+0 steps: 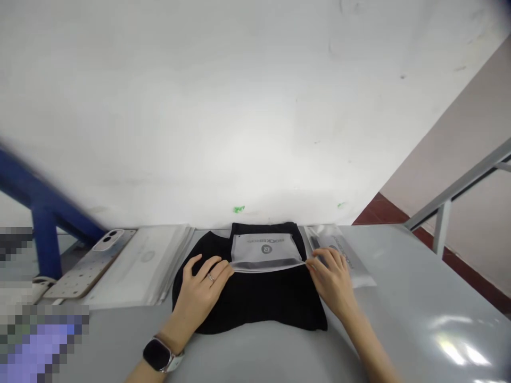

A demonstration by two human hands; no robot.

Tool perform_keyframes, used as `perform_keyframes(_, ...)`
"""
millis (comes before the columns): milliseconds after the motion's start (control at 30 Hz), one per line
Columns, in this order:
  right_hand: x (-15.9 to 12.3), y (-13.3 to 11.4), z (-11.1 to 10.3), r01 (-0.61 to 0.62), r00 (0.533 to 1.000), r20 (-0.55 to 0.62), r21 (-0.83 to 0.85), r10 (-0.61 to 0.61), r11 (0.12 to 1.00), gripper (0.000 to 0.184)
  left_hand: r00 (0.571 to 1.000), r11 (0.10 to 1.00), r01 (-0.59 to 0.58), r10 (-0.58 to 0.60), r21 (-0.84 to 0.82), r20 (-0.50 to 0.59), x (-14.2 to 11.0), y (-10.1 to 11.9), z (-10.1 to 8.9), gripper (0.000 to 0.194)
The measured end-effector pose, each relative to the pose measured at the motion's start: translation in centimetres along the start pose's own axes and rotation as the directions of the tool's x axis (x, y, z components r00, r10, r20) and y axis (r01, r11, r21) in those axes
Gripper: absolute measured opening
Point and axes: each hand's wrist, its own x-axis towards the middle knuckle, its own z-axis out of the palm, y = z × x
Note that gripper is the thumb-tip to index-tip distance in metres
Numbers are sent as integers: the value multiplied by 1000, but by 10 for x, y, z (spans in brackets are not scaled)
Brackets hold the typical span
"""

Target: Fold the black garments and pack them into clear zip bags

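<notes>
While pinching a frosted bag point(265, 251), right fingers point(324, 260) together; left fingers point(205, 267) spread on black cloth point(259, 300).

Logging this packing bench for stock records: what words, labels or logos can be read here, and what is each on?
"ROCKBROS" (apparently; upside down, slightly blurred): on the frosted bag lying on the black garment.
Round logo beneath it: too small to read.
Second bag, to the right: printing too blurred to read.

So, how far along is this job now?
Done: the black garment lies folded flat. In hand: the right hand pinches the edge of a frosted logo bag on it; the left hand touches its other end. Left: most of the garment is outside that bag; a stack of bags lies beside.
</notes>
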Motion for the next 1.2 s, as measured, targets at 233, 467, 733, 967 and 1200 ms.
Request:
perform_keyframes(233,-3,-31,0,165,980,91,132,-178,977,15,1000,998,0,0,-60,-1,0,4,1,12)
perform_keyframes(467,-7,-39,6,161,974,130,166,-184,973,18,1000,996,-15,15,-83,-3,0,5,0,10)
perform_keyframes(733,-5,-40,4,150,981,103,144,-166,978,31,998,993,-54,50,-100,-47,3,8,-2,16)
perform_keyframes(967,6,-47,3,158,987,20,85,-161,984,41,981,979,-166,152,-121,-121,5,16,-11,20)
perform_keyframes(1200,19,-59,14,232,957,174,14,-231,973,41,962,948,-260,238,-186,-131,6,34,-16,14)
